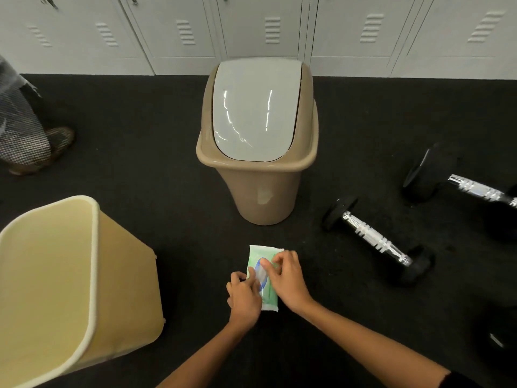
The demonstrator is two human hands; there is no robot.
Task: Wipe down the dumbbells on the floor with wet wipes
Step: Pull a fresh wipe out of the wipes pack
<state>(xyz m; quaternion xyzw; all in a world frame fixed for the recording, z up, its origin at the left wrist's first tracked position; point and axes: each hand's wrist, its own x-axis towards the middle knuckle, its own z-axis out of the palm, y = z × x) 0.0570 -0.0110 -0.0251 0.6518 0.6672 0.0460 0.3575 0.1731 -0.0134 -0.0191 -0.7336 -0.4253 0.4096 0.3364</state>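
A green and white wet wipes pack [260, 253] lies flat on the dark floor in front of me. My left hand [244, 298] presses on its left side and holds it down. My right hand [285, 278] rests on top, its fingertips pinched at the clear flap in the pack's middle. To the right lies a small dumbbell [375, 239] with a chrome handle and black ends. A larger dumbbell [458, 183] lies farther right, cut off by the frame's edge.
A tan bin with a white swing lid [257, 135] stands just beyond the pack. An open cream bin [70, 275] sits at the left. White lockers [181, 32] line the back. Another person's leg and shoe [30, 141] are at far left. A dark object [500, 337] lies at lower right.
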